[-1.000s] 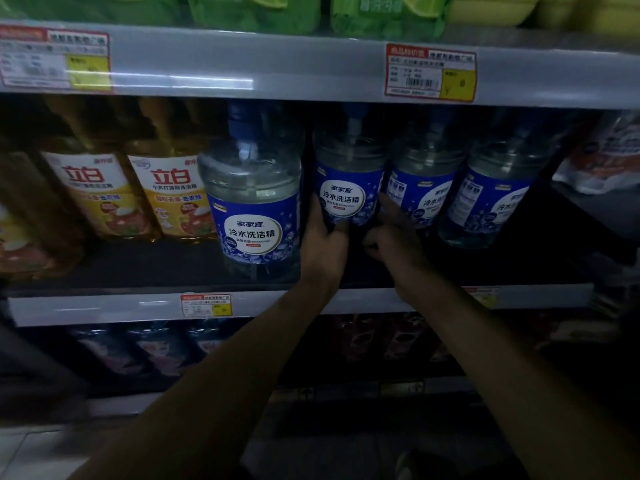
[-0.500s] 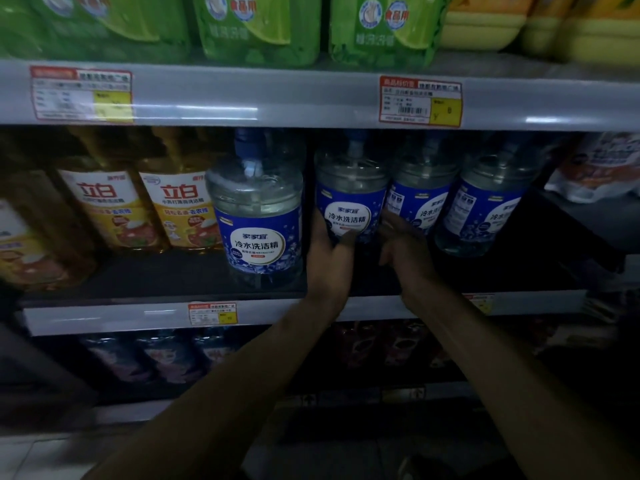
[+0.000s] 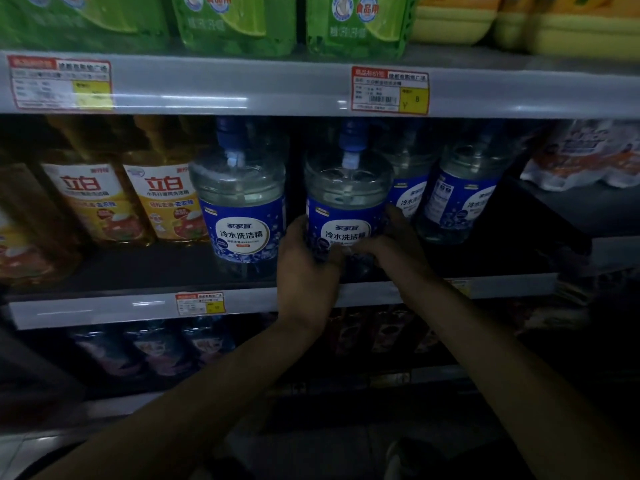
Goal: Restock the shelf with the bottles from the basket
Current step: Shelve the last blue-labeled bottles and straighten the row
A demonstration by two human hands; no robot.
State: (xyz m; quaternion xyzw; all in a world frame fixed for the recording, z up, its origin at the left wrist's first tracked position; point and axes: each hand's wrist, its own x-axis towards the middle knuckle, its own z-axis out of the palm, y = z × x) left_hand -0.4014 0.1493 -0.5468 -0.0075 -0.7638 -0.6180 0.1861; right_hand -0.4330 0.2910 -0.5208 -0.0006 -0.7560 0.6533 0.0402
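Observation:
A clear bottle with a blue label and blue cap (image 3: 347, 202) stands near the front of the middle shelf (image 3: 104, 310). My left hand (image 3: 306, 261) grips its lower left side. My right hand (image 3: 394, 244) grips its lower right side, thumb across the label. A matching bottle (image 3: 240, 216) stands just to its left at the shelf front. Two more of the same bottles (image 3: 460, 199) stand further back on the right. The basket is out of view.
Yellow-labelled bottles (image 3: 166, 199) fill the left of the same shelf. Green packs (image 3: 235, 26) and yellow bottles sit on the shelf above. A white-and-orange pack (image 3: 585, 157) lies at the right. Dark bottles line the lower shelf.
The bottle between my hands has come forward from the back row to the shelf front, beside the left bottle. Both hands have closed round its lower part.

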